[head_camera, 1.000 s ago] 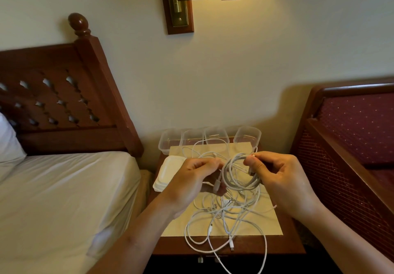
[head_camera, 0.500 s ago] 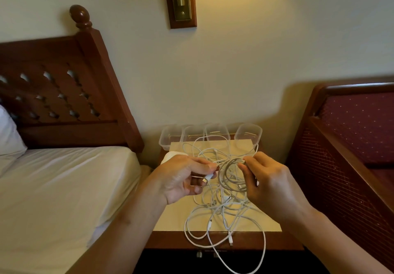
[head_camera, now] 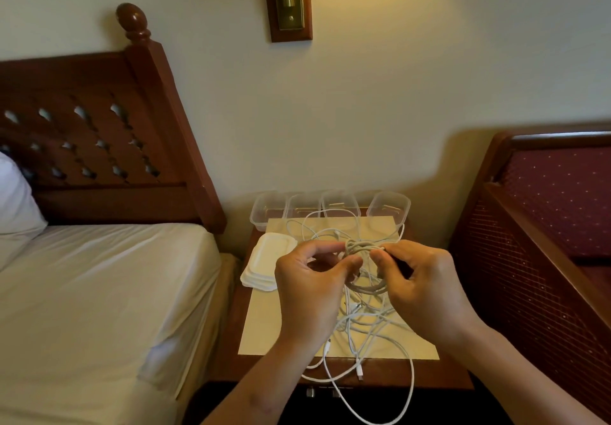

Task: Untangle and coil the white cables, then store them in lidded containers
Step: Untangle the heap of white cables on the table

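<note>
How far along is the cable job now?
Nothing looks stored: the clear containers hold nothing coiled. In hand: left hand and right hand pinch one part-wound coil. Left: the loose tangle on the nightstand, then boxing and fitting the stacked lids.

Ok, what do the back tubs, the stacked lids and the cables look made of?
Tubs: clear glossy plastic; you can see straight through them. Lids: probably plastic too, milky white and matt, with moulded raised rims. White cables: a smooth rubbery sheath, apparently, since they bend in soft loops.
</note>
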